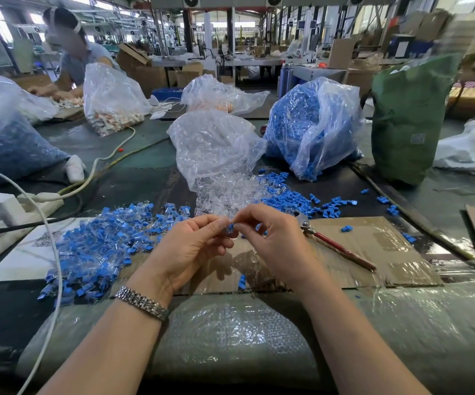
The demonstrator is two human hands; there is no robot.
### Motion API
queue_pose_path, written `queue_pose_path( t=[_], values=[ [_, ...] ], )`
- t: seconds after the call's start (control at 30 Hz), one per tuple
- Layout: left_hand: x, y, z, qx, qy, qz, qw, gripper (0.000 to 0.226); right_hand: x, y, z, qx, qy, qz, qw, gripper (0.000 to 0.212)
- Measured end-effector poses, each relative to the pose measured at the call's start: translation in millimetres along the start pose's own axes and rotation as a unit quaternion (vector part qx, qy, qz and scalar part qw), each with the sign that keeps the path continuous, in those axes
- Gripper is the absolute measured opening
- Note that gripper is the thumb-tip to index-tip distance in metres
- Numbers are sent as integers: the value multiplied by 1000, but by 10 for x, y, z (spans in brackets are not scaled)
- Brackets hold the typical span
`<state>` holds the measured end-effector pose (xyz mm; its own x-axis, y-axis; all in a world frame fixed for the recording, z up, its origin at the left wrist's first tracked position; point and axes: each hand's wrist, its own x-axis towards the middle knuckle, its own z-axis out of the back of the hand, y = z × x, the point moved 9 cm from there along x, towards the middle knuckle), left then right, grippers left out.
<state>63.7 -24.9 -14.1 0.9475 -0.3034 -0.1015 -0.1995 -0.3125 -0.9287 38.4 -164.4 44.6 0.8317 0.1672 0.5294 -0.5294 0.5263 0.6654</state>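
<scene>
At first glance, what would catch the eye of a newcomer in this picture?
The left hand and the right hand, in the middle, pinch one small blue-and-clear piece between them. To their left lies a heap of blue-and-clear pieces; behind them a clear bag spills clear parts, with a bag of blue parts to its right.

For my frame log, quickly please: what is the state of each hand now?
Left hand: closed, pinching a small clear piece.
Right hand: closed, pinching a small blue piece against the clear one.
</scene>
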Motion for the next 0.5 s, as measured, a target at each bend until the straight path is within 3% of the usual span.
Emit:
queue_pose_path(
  t=[0.13,0.27,0.5],
  values=[
    [1,-17,3,38,30,-19,999,22,-6,-2,21,-21,-6,1,1000,4],
    [12,-29,50,122,-6,-38,992,39,-4,13,-4,-42,2,12,999,3],
    [4,-43,37,104,-5,-53,993,30,-10,23,8,-37,0,17,999,4]
  ],
)
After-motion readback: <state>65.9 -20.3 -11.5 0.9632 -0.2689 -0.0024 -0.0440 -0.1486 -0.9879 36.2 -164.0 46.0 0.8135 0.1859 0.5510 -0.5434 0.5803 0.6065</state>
